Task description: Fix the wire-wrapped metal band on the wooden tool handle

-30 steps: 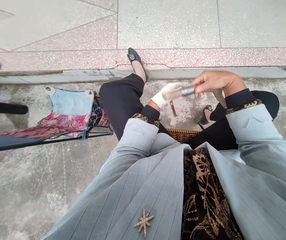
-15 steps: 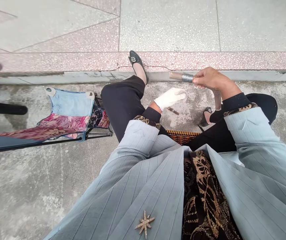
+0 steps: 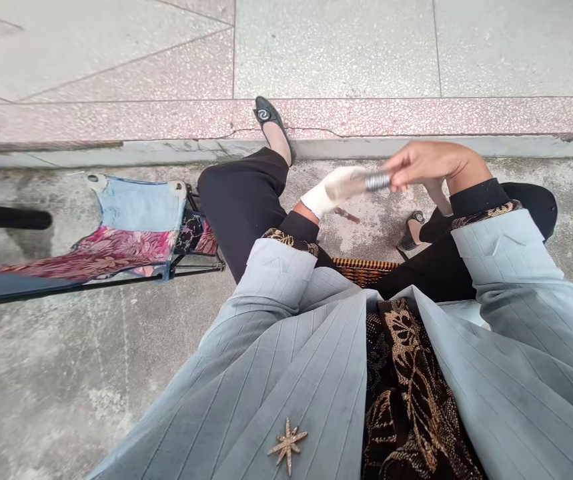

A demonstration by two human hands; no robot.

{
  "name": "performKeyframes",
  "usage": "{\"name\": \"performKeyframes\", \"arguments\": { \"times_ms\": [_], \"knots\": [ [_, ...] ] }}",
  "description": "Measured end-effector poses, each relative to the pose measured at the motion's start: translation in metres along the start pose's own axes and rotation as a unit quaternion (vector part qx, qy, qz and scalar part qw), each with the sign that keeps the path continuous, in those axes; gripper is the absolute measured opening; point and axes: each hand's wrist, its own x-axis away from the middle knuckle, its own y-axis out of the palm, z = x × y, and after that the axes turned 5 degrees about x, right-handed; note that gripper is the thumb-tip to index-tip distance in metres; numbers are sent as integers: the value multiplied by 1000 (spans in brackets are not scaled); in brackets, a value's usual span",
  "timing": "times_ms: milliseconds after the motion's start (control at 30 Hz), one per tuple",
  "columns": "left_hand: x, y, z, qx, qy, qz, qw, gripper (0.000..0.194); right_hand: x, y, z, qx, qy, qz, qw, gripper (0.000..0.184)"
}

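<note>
Wire-wrapped stick [image 3: 351,188], blurred along its far part, is held by the bare right hand [image 3: 431,163], whose fingers close on the end beside the coil of wire. It points across to the left hand [image 3: 323,198], which wears a white glove, and its blurred end overlaps that glove; whether they touch, and how the gloved fingers stand, I cannot tell. A greyish strip [image 3: 439,197] hangs below the right wrist. Just under the glove shows a brown piece [image 3: 347,215]; whether held or lying on the concrete [image 3: 166,360] is unclear. Woven wicker [image 3: 363,272] shows between the thighs, and a folding chair [image 3: 126,243] with flowered cloth stands beside the left leg.
</note>
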Motion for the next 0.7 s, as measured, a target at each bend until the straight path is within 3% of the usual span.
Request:
{"name": "performKeyframes", "arguments": {
  "times_ms": [67,133,233,333,400,500,600,700],
  "knots": [
    [0,0,1,72,-10,16,997,31,2,-2,0,-105,-82,140,981,44],
    [0,2,4,98,-19,15,995,32,-1,-1,-2,-184,-103,244,947,43],
    [0,5,10,79,-28,5,996,29,-9,5,-7,-207,-28,328,922,26],
    [2,8,15,35,-39,-24,998,30,-19,8,-8,-74,101,377,918,20],
    [2,10,16,9,-45,-35,998,29,-25,6,-3,90,168,375,907,15],
    [2,9,13,-24,-42,-30,998,26,-32,3,8,300,212,305,879,22],
    [1,7,8,-47,-26,-12,998,22,-34,6,11,388,250,193,866,30],
    [1,5,8,-59,-21,4,998,21,-30,10,5,383,261,100,881,38]
  ]
}}
